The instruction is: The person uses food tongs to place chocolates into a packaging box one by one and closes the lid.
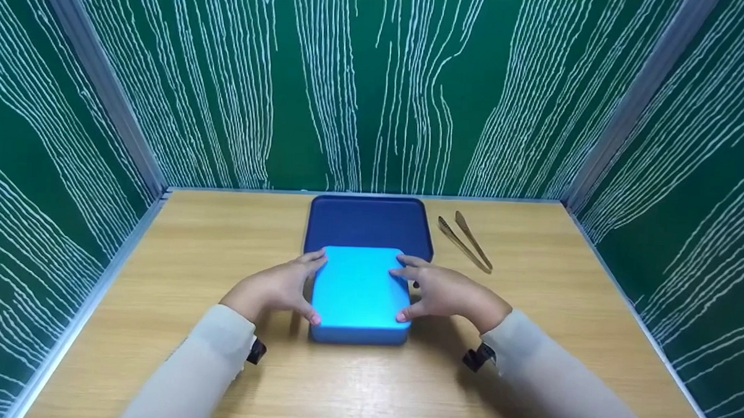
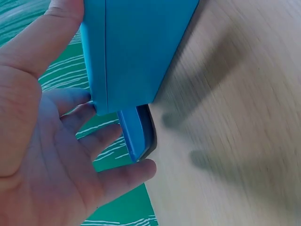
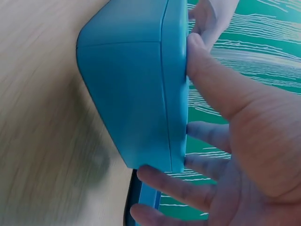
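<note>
A bright blue lidded box (image 1: 361, 289) stands on the wooden table between the two hands. A seam below its top marks off the lid (image 3: 175, 94), which sits on the body. My left hand (image 1: 286, 285) touches the lid's left side, thumb at the near corner and fingertips by the far corner, with fingers spread and the palm away from the wall. From the other side my right hand (image 1: 440, 289) touches the lid likewise, thumb near the front and fingers spread toward the back. A dark blue tray (image 1: 368, 224) lies just behind the box, its near part hidden.
Metal tongs (image 1: 474, 246) lie spread on the table (image 1: 218, 364) to the right of the tray. Green panels (image 1: 394, 98) with white wavy lines stand along the back and both sides, in grey frames.
</note>
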`<action>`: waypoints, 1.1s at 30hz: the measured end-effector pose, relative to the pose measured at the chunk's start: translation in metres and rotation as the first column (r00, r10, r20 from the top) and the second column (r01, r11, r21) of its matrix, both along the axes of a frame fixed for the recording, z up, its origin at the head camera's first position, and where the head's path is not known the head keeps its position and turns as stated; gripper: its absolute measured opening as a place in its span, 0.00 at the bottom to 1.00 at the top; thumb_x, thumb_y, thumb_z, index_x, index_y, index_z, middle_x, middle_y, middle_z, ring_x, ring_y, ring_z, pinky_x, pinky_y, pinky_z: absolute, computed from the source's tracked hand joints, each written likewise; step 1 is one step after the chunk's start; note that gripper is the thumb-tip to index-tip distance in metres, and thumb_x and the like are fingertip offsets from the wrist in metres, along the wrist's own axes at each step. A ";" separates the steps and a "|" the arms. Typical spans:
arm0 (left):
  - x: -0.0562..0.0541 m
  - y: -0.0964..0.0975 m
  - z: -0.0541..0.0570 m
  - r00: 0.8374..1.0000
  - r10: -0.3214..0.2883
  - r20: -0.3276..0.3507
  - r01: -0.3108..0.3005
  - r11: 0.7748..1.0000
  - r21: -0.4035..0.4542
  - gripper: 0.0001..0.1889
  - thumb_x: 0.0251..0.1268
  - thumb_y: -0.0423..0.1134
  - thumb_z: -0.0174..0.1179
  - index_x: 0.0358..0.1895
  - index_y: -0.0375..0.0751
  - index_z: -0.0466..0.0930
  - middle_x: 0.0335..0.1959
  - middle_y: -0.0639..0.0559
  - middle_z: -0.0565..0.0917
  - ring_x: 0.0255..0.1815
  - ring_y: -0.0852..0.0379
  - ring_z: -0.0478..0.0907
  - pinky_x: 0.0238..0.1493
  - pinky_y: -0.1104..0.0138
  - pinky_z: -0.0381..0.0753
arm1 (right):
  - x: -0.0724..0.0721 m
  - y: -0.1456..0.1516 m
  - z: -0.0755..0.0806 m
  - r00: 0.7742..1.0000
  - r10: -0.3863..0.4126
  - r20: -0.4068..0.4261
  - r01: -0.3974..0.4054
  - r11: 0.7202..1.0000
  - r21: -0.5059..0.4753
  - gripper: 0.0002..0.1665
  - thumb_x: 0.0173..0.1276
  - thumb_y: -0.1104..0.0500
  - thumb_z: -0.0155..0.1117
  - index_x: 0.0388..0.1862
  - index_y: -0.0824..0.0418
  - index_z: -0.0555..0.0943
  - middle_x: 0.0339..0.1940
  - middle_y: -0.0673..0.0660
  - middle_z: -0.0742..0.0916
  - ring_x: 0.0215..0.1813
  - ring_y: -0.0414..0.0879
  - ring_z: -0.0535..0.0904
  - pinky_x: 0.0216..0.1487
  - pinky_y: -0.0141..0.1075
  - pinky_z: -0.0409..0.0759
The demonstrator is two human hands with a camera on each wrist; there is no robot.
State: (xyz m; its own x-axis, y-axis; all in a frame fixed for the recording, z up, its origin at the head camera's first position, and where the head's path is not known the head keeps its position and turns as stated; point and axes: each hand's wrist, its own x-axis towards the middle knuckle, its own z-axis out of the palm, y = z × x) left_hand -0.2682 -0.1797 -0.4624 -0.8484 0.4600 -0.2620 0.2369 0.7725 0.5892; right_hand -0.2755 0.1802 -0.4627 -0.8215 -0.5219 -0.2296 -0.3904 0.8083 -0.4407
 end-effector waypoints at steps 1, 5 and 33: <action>0.000 0.000 0.000 1.000 0.009 0.003 -0.009 1.000 0.003 0.70 0.54 0.51 0.91 0.96 0.55 0.51 0.99 0.59 0.44 0.99 0.42 0.44 0.95 0.39 0.59 | 0.000 0.000 0.000 1.000 -0.001 -0.001 0.001 1.000 0.006 0.63 0.64 0.29 0.84 0.93 0.40 0.67 0.99 0.53 0.58 0.85 0.64 0.78 0.84 0.64 0.79; 0.001 0.002 -0.001 0.999 0.028 0.020 -0.028 0.999 0.016 0.70 0.54 0.51 0.90 0.96 0.55 0.50 0.99 0.60 0.44 0.99 0.43 0.43 0.95 0.38 0.57 | -0.001 0.000 0.001 1.000 0.009 -0.012 -0.008 1.000 0.019 0.63 0.64 0.29 0.84 0.93 0.41 0.67 0.99 0.54 0.59 0.80 0.63 0.84 0.82 0.63 0.82; -0.009 -0.006 0.009 0.996 0.068 -0.066 -0.060 0.991 0.119 0.58 0.72 0.55 0.80 0.96 0.66 0.49 0.99 0.59 0.47 1.00 0.44 0.42 0.96 0.36 0.52 | -0.017 0.011 0.023 0.990 -0.008 -0.144 0.003 0.999 -0.037 0.50 0.80 0.43 0.78 0.93 0.48 0.67 0.98 0.53 0.62 0.87 0.64 0.75 0.82 0.62 0.81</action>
State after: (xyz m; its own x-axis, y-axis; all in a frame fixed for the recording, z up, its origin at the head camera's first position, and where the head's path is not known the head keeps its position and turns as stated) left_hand -0.2772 -0.1854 -0.4530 -0.8913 0.4281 -0.1491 0.2328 0.7145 0.6598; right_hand -0.2922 0.1912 -0.4400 -0.8474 -0.5234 -0.0893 -0.4477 0.7948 -0.4097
